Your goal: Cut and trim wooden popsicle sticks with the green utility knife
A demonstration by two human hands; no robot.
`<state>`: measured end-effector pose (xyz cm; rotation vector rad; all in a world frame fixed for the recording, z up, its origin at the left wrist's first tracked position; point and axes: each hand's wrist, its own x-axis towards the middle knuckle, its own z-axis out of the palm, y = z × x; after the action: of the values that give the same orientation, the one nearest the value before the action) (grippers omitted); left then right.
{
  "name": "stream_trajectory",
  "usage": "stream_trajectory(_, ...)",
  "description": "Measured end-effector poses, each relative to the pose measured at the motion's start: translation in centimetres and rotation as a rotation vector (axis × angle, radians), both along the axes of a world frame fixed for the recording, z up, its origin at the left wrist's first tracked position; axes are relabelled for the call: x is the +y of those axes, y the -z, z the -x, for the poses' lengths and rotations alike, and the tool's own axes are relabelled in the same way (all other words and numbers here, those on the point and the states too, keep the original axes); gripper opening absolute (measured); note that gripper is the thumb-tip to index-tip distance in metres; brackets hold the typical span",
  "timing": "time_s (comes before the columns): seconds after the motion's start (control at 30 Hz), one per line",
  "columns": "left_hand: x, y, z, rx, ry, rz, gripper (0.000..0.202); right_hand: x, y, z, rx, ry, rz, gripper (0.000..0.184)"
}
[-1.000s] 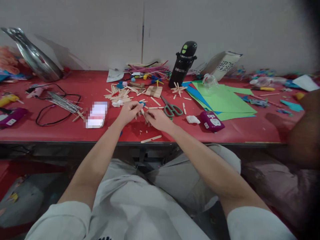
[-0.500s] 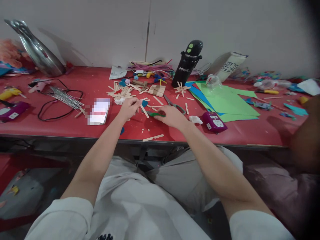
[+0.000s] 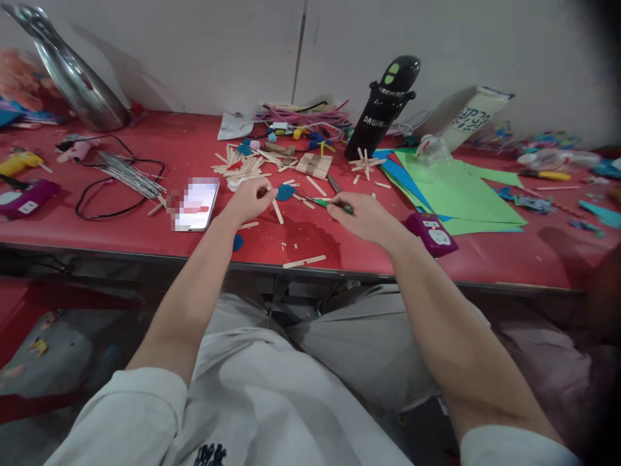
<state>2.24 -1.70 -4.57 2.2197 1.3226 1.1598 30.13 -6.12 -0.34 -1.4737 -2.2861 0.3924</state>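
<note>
My left hand [image 3: 253,200] is closed in a pinch on a wooden craft stick [image 3: 278,212], which slants down toward the table front. A blue round piece [image 3: 285,192] lies just beyond its fingertips. My right hand [image 3: 363,217] is closed around a slim green tool [image 3: 322,202] with a thin dark tip pointing left; its exact kind is unclear. Grey-bladed scissors [image 3: 333,184] lie behind the right hand, their handles partly hidden by it. A loose craft stick [image 3: 305,261] lies near the front edge, with small wood scraps around it.
A heap of craft sticks [image 3: 245,165] and a wooden block [image 3: 314,166] lie beyond the hands. A phone [image 3: 198,204] sits at left, a purple box [image 3: 431,234] and green paper [image 3: 478,200] at right. A black bottle [image 3: 378,116] and metal jug [image 3: 80,81] stand behind.
My right hand has moved right and slightly up with the green tool, away from the left hand. The stick in my left hand hangs more steeply. The whole view has shifted a little.
</note>
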Motion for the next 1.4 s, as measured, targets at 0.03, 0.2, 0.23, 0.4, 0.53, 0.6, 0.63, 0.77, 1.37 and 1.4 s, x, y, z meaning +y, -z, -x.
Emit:
stream_trajectory(0.03,0.0,-0.1,0.1,-0.022,0.003,0.009,0.03,-0.3,0.0,0.0,0.016,-0.034,-0.031,0.026)
stream_trajectory(0.2,-0.2,-0.2,-0.2,-0.129,0.037,0.059,0.026,-1.4,0.4,0.7,-0.005,-0.119,-0.087,0.031)
stream_trajectory(0.23,-0.2,-0.2,-0.3,-0.138,0.043,0.054,0.025,-1.6,0.4,0.9,-0.022,-0.113,-0.085,0.03)
stream_trajectory(0.4,-0.4,-0.3,-0.7,-0.114,0.084,0.008,0.024,-1.9,0.2,1.5,-0.074,-0.09,-0.091,0.028)
stream_trajectory(0.53,-0.6,-0.4,-0.9,-0.133,0.094,-0.008,0.026,-2.0,0.0,1.8,-0.093,-0.085,-0.069,0.028)
stream_trajectory(0.6,-0.7,-0.4,-1.0,-0.145,0.096,0.001,0.024,-2.1,-0.1,1.9,-0.102,-0.077,-0.057,0.027)
stream_trajectory(0.63,-0.7,-0.5,-1.1,-0.148,0.094,0.008,0.023,-2.1,-0.1,1.9,-0.106,-0.071,-0.052,0.027)
stream_trajectory(0.77,-0.8,-0.5,-1.2,-0.146,0.07,0.018,0.024,-2.2,-0.2,2.0,-0.124,-0.063,-0.039,0.026)
stream_trajectory(1.37,-0.1,-0.2,-1.5,-0.123,0.065,0.035,0.021,-2.4,-0.4,1.7,-0.109,-0.05,-0.054,0.024)
stream_trajectory(1.4,0.0,-0.2,-1.5,-0.114,0.068,0.031,0.022,-2.2,-0.3,1.4,-0.096,-0.042,-0.045,0.024)
